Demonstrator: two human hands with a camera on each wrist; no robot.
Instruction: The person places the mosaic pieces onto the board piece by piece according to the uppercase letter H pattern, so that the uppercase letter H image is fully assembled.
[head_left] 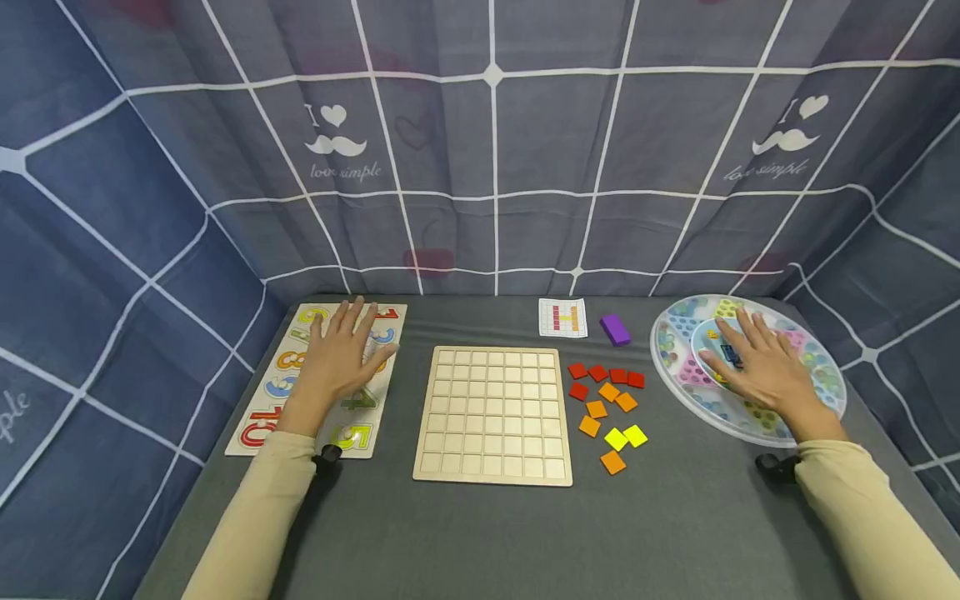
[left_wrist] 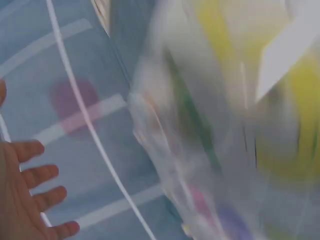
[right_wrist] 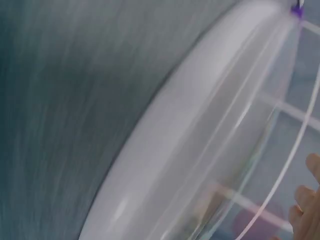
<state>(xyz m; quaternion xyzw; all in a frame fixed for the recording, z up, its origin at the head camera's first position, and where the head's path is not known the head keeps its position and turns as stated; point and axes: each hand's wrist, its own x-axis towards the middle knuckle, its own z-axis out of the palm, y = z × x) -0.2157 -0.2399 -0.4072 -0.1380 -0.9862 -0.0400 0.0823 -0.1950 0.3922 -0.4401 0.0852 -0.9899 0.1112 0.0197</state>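
Observation:
My left hand [head_left: 337,360] lies with fingers spread over a board of coloured numerals [head_left: 277,387], holding nothing. Whether it touches the board I cannot tell. In the left wrist view the board is blurred, and its fingers [left_wrist: 50,200] show at the left edge. On the right, my right hand [head_left: 768,375] is spread flat over a round, patterned game board [head_left: 678,367] and covers part of its middle. The right wrist view shows its curved pale rim [right_wrist: 165,135], with fingertips [right_wrist: 304,196] at the lower right.
Between the hands lies a wooden grid board [head_left: 491,417]. Beside it are several red tiles [head_left: 578,391], orange tiles [head_left: 612,462] and yellow tiles [head_left: 617,439]. A printed pattern card [head_left: 562,318] and a purple block [head_left: 615,330] lie farther back, near the curtain [head_left: 450,167].

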